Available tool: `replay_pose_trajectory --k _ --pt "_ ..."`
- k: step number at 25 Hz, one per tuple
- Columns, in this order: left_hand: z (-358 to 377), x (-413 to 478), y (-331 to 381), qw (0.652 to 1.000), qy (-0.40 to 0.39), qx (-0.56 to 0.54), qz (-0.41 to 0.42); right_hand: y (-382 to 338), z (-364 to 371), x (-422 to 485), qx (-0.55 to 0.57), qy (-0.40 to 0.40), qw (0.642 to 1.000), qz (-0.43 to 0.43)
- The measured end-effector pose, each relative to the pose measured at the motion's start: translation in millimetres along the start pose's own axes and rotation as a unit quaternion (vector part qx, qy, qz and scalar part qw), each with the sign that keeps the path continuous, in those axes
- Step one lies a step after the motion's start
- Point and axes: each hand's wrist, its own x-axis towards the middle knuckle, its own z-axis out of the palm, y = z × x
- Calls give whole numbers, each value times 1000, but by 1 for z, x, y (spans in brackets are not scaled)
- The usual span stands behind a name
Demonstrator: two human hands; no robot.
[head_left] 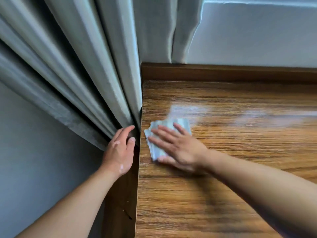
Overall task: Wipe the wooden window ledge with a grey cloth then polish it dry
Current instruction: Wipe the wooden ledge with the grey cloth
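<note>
The right hand (178, 148) lies flat with straight fingers on the grey cloth (159, 140) by the ledge's (223, 169) left edge, the left hand (120, 150) grips the curtain (77, 74), and I think wiping is underway, with polishing left.

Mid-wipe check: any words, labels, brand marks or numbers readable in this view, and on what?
None: no readable text, label, brand or number shows on the cloth, the ledge or the curtain.
</note>
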Motion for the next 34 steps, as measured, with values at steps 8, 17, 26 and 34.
replay_pose_trajectory --k 8,17,26,34 --pt "33 -41 4 986 -47 145 62 -101 50 -126 25 38 995 90" --pt "35 -42 2 972 -46 224 48 -7 38 -103 89 123 841 520" --pt "42 -51 30 947 -28 311 79 -75 84 -257 38 97 873 477" --pt "80 -34 70 946 -42 297 125 -153 80 -164 63 106 922 366"
